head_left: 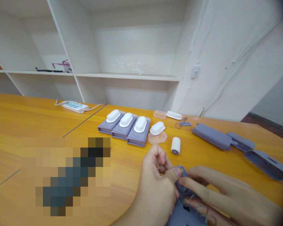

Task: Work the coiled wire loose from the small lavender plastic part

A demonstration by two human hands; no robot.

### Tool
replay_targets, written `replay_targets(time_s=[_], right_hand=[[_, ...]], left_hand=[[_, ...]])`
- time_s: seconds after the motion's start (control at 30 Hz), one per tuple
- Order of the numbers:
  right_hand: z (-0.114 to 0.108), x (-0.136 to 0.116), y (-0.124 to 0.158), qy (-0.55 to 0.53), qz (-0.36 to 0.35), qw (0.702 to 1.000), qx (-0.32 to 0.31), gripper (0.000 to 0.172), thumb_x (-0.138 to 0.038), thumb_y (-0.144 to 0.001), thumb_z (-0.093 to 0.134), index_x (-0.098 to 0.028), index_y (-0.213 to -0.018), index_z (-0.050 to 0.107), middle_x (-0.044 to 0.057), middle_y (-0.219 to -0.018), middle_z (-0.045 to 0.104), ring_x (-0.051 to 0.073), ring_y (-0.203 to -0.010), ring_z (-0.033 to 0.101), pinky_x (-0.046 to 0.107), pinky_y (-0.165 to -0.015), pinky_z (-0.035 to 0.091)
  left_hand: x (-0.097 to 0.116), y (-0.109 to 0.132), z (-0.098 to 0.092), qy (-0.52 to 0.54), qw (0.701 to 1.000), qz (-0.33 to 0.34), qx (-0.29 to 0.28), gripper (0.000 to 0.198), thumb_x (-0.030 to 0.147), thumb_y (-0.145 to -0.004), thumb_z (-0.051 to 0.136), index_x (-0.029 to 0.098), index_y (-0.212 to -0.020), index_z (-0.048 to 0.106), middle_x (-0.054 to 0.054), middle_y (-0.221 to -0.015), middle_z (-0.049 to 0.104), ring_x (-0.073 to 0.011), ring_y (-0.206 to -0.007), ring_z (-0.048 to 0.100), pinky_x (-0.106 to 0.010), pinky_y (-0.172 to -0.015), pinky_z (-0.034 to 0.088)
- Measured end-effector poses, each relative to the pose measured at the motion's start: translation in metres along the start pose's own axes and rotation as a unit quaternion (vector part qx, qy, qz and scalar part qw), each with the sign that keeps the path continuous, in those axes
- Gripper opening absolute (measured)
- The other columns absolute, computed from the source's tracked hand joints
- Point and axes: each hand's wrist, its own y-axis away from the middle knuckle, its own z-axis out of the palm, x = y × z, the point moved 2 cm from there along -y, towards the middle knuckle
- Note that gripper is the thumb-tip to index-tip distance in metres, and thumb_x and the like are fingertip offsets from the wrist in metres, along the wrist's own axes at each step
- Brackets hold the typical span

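Both hands are pinched on the purple part (182, 188) low at the near edge of the surface (122, 163): left hand (155, 185) steadies, right hand (217, 194) works the wire. Best keep the grip tight and small.

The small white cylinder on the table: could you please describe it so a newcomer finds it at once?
On the orange wooden table, look just right of the row of three purple-grey boxes with white caps. The small white cylinder lies alone on its side, its dark end facing the camera.
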Motion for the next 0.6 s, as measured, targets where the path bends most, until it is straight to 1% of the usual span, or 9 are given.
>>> replay_targets(time_s=[0.07,0.1,0.13,0.17,0.27,0.33,0.4,0.5,0.6], right_hand=[[0.003,-0.001,0.002,-0.021,-0.014,0.997,-0.066,0.048,-0.021,-0.094,0.06,-0.027,-0.141,0.056,0.003,-0.114,0.072,0.015,-0.097,0.073,0.015,-0.082,0.059],[0.004,-0.001,0.003,-0.035,-0.012,0.996,-0.087,0.052,-0.02,-0.093,0.061,-0.025,-0.144,0.052,0.005,-0.115,0.071,0.016,-0.1,0.073,0.017,-0.083,0.059],[0.005,-0.001,0.003,-0.049,0.001,0.995,-0.09,0.055,-0.019,-0.092,0.062,-0.026,-0.145,0.05,0.006,-0.117,0.07,0.018,-0.102,0.072,0.019,-0.085,0.059],[0.005,-0.002,0.003,-0.063,0.014,0.995,-0.081,0.056,-0.019,-0.092,0.064,-0.027,-0.145,0.05,0.007,-0.118,0.069,0.019,-0.104,0.072,0.02,-0.086,0.059],[0.006,-0.003,0.003,-0.101,0.026,0.994,-0.016,0.054,-0.017,-0.089,0.066,-0.029,-0.141,0.055,0.006,-0.119,0.069,0.02,-0.104,0.073,0.021,-0.086,0.06],[0.006,-0.003,0.005,-0.112,0.023,0.993,0.017,0.053,-0.015,-0.088,0.066,-0.028,-0.138,0.058,0.005,-0.117,0.07,0.019,-0.103,0.074,0.019,-0.084,0.06],[0.007,-0.003,0.008,-0.116,0.029,0.992,0.033,0.053,-0.015,-0.087,0.068,-0.026,-0.138,0.059,0.005,-0.117,0.07,0.019,-0.103,0.073,0.019,-0.085,0.06],[0.005,-0.002,0.013,-0.13,0.071,0.986,0.077,0.054,-0.018,-0.086,0.07,-0.029,-0.138,0.059,0.003,-0.117,0.071,0.019,-0.101,0.075,0.02,-0.085,0.06],[0.005,-0.003,0.015,-0.153,0.115,0.972,0.135,0.054,-0.021,-0.084,0.073,-0.034,-0.136,0.061,-0.001,-0.117,0.073,0.018,-0.095,0.076,0.018,-0.083,0.061]], left_hand=[[-0.001,-0.001,0.0,-0.003,1.0,-0.002,-0.004,0.042,0.018,-0.074,0.072,0.025,-0.078,0.031,0.016,-0.055,0.045,-0.0004,-0.028,0.037,-0.009,-0.03,0.027],[-0.002,-0.001,0.0,-0.004,1.0,0.002,-0.004,0.041,0.018,-0.075,0.072,0.025,-0.078,0.031,0.016,-0.054,0.045,-0.0004,-0.028,0.036,-0.009,-0.03,0.027],[-0.002,-0.002,0.0,-0.006,1.0,0.007,-0.004,0.04,0.018,-0.076,0.071,0.025,-0.079,0.032,0.016,-0.055,0.045,-0.0003,-0.028,0.035,-0.01,-0.031,0.028],[-0.002,-0.002,-0.001,-0.008,1.0,0.014,-0.003,0.039,0.018,-0.077,0.071,0.025,-0.08,0.033,0.015,-0.055,0.045,-0.0003,-0.029,0.035,-0.01,-0.032,0.028],[-0.003,-0.002,-0.003,-0.039,0.999,0.036,-0.003,0.033,0.019,-0.078,0.071,0.023,-0.081,0.038,0.013,-0.058,0.047,-0.0009,-0.034,0.04,-0.011,-0.034,0.03],[-0.005,-0.002,-0.005,-0.064,0.997,0.04,-0.021,0.029,0.022,-0.081,0.07,0.022,-0.083,0.042,0.011,-0.061,0.049,-0.0014,-0.037,0.043,-0.011,-0.035,0.031],[-0.011,-0.002,-0.006,-0.062,0.996,0.036,-0.055,0.026,0.029,-0.084,0.07,0.021,-0.087,0.046,0.009,-0.063,0.052,-0.0016,-0.037,0.043,-0.012,-0.036,0.032],[-0.019,-0.004,-0.006,-0.016,0.994,0.034,-0.104,0.032,0.039,-0.083,0.075,0.019,-0.094,0.053,0.006,-0.07,0.057,-0.0019,-0.04,0.042,-0.013,-0.036,0.033],[-0.022,-0.005,-0.006,0.006,0.993,0.026,-0.112,0.048,0.045,-0.075,0.083,0.015,-0.106,0.061,-0.002,-0.083,0.065,-0.0043,-0.051,0.049,-0.014,-0.042,0.036]])
